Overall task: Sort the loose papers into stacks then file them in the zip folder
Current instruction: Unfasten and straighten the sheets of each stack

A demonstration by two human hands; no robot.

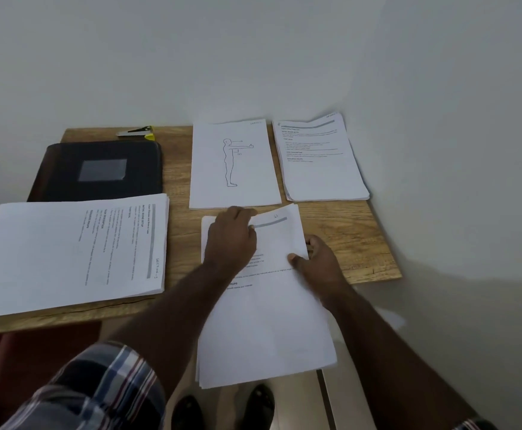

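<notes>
A stack of printed papers lies at the table's front edge and hangs well over it toward me. My left hand rests on its top left part, fingers bent near the grey header bar. My right hand pinches the stack's right edge, thumb on top. A large sideways stack lies at the left. Behind it is the shut black zip folder. At the back, a stack topped by a standing-figure drawing sits next to a text stack.
The small wooden table stands against a white wall at the back and right. A stapler with a yellow tip lies at the back left edge. My feet in dark shoes show below the overhanging papers.
</notes>
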